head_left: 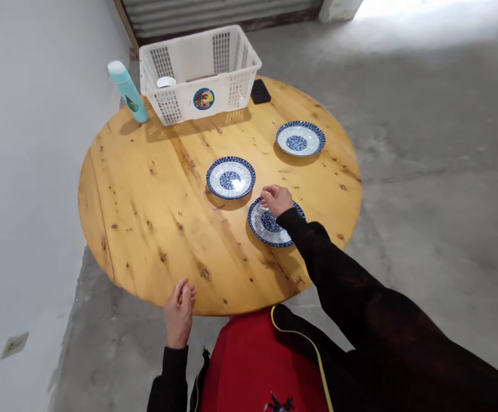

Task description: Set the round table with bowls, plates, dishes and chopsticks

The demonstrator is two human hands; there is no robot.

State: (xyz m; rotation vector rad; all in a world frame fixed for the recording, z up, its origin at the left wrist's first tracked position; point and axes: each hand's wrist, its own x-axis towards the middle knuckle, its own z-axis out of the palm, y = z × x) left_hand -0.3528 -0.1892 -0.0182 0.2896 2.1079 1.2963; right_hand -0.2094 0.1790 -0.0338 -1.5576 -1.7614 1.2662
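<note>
On the round wooden desk, the nearest blue-and-white plate lies toward the front right, under your right hand; whether those bent fingers grip it, I cannot tell. Your left hand is loosely curled, empty. You seem to be positioning plates; next calls for light rim contact.

Wears a long-sleeved black jacket, parted over a red shirt. To the right of the shirt, shows a curving yellow trim on the jacket's edge; to its left, a narrower pale edging. On the right sleeve, carries faint dark-red mottling; on the left sleeve, plain black. Leaves left hand and right hand bare. On the shirt's front, bears a small dark print.
</note>
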